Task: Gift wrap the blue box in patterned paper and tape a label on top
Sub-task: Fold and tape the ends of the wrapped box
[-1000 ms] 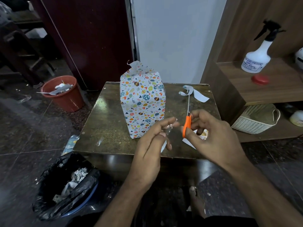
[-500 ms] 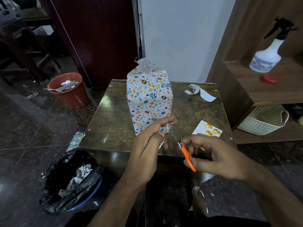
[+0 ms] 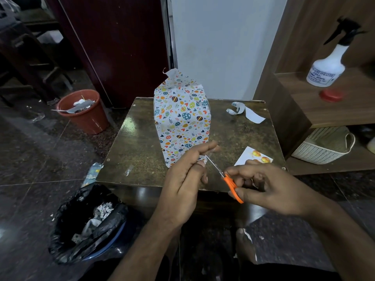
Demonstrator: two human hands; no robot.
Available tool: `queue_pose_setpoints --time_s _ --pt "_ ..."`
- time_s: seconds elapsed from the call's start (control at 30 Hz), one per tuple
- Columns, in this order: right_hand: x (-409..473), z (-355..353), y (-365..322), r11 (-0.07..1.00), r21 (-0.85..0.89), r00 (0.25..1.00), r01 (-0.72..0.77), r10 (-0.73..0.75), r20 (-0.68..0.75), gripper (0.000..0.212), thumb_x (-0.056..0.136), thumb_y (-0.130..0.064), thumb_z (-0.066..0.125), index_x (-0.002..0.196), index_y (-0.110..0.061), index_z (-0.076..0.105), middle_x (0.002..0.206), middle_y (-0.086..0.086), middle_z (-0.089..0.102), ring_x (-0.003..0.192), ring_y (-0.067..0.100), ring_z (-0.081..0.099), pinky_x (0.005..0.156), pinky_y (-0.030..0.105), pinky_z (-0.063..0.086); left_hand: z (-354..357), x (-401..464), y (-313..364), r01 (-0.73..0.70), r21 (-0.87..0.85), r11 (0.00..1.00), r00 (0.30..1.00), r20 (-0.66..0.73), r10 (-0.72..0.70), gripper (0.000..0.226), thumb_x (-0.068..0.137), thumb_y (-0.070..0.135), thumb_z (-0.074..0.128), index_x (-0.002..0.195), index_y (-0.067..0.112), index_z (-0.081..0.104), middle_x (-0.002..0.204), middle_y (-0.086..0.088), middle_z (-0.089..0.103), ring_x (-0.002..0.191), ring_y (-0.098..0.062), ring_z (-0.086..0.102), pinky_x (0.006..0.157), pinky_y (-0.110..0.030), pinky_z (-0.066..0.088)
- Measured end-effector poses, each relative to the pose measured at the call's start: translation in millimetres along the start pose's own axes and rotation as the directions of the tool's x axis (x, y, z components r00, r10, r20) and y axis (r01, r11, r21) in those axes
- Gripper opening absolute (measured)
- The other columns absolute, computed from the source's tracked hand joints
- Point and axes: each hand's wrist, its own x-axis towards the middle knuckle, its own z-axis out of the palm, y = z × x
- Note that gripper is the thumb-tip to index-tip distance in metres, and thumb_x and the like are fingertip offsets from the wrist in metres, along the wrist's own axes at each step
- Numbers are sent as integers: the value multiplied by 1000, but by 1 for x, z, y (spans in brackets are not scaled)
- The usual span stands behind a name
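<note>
A dim room with a worn brown tabletop (image 3: 142,151) mid-frame. The wrapped box (image 3: 181,122) stands upright at centre, light and crease-prone, so best held by its flat sides. Left hand (image 3: 182,187) pinches clear tape (image 3: 206,159); right hand (image 3: 269,189) grips orange scissors (image 3: 231,184); label (image 3: 253,158) lies lower right.

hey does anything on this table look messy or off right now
Yes. The wrapped box has a loose paper flap sticking up, curled, at its top. A curled paper offcut lies at the table's far right, and a paper scrap hangs off its front-left corner.
</note>
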Motion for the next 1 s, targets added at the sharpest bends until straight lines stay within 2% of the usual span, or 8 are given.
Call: queue_pose_setpoints --time_s 0.13,0.23,0.4,0.53,0.67,0.77,0.87,1.0 --pt "1 2 -1 999 -36 1000 16 -16 -13 13 88 -22 75 101 -21 76 86 -1 73 100 15 60 96 34 48 1 1 -1 -6 33 999 1000 -18 6 44 99 15 41 137 20 62 135 14 67 72 -17 54 78 -27 50" --pt "0 4 0 1000 -18 1000 14 -14 -15 16 89 -16 78 103 -22 75 86 -5 73 101 18 60 99 39 48 0 1 -3 -11 54 998 999 -36 13 45 98 14 42 137 22 63 129 10 70 72 -16 56 76 -24 49" --pt "-1 2 3 999 -45 1000 16 -16 -19 21 87 -16 80 107 -21 74 84 -3 72 96 22 61 98 35 44 -1 1 -7 14 41 999 999 -32 -12 44 98 16 43 131 33 67 113 -21 69 72 -18 56 77 -48 53" --pt "0 2 2 996 -82 999 30 -31 -9 22 86 -30 75 109 -30 73 85 -4 73 101 24 58 95 39 46 0 1 -8 13 31 999 999 -34 -12 44 98 17 43 132 33 67 114 -13 71 73 -17 57 77 -45 53" --pt "-1 -4 5 990 -144 1000 11 -8 17 23 90 -30 72 109 -17 73 90 -7 73 106 14 57 95 25 45 1 2 -6 -22 38 999 998 -54 24 43 98 12 44 133 21 66 127 12 72 71 -21 57 72 -32 53" --pt "0 -4 4 985 -172 1000 29 -27 13 21 92 -30 71 112 -22 72 89 -6 73 103 16 55 94 18 40 2 2 -5 -15 14 1000 996 -84 16 42 97 10 45 130 18 68 124 13 74 76 -29 59 69 -38 53" --pt "-1 0 1 979 -194 998 56 -54 14 24 94 -36 73 116 -39 65 91 -11 71 103 16 52 92 26 41 2 2 -4 2 -17 1000 996 -90 -4 43 96 9 44 129 18 69 120 9 75 88 -29 62 71 -30 52" --pt "-3 3 -6 966 -245 997 80 -76 25 34 88 -54 72 117 -40 61 99 -27 58 107 13 52 89 20 42 1 4 -4 25 -38 999 996 -83 -28 45 94 11 43 130 20 68 126 12 73 68 -19 55 70 -27 51"
